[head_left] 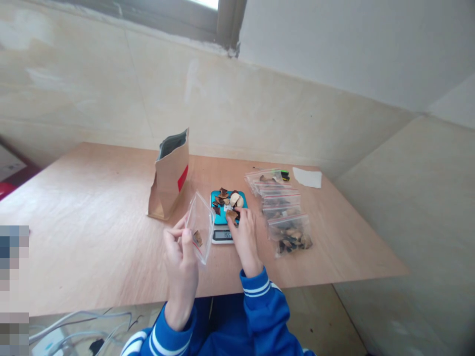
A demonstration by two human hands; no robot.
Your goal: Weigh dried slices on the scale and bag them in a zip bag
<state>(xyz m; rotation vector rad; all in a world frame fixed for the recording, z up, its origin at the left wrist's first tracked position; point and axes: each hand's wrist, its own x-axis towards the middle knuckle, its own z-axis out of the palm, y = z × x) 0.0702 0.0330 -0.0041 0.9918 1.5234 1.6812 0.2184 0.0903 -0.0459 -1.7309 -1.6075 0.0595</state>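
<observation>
My left hand (181,249) is closed on the edge of a clear zip bag (201,217), held tilted above the table. One brown, shell-like piece (198,239) shows in this bag. With thumb and fingers, my right hand (245,232) grips a tan-brown shell-like piece (232,214) over the kitchen scale (214,221). On the scale's blue plate lie several dark brown broken pieces (221,198) and a pale, rounded piece (236,200). The scale's display (222,235) reads about 155; my right hand may cover part of it.
An upright brown paper pouch (168,183), its top open, stands left of the scale. On the right, several filled zip bags (291,237) overlap in a row. Behind them are a white paper (307,177) and a black-and-green pen-like item (284,174). Cables (85,319) lie below the table's front edge.
</observation>
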